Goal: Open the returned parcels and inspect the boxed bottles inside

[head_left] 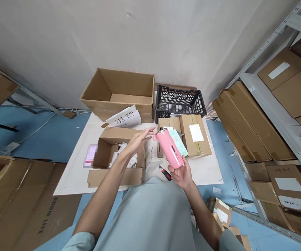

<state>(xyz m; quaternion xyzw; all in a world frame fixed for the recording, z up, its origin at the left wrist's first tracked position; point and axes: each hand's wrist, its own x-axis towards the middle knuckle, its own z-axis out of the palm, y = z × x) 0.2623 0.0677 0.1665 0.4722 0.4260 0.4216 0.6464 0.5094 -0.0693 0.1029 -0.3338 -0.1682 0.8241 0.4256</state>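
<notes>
Holding the pink tumbler (pixel 169 148) by its lower end, the right grip (pixel 182 175) was closed around it, the tumbler tilted above the white sheet (pixel 208 170). The left grip (pixel 138 141) was spread open and empty, fingertips just beside the tumbler's lid, above an open carton (pixel 105 153).

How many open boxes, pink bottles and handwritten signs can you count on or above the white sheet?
open boxes: 2
pink bottle: 1
sign: 1
Total: 4
</notes>
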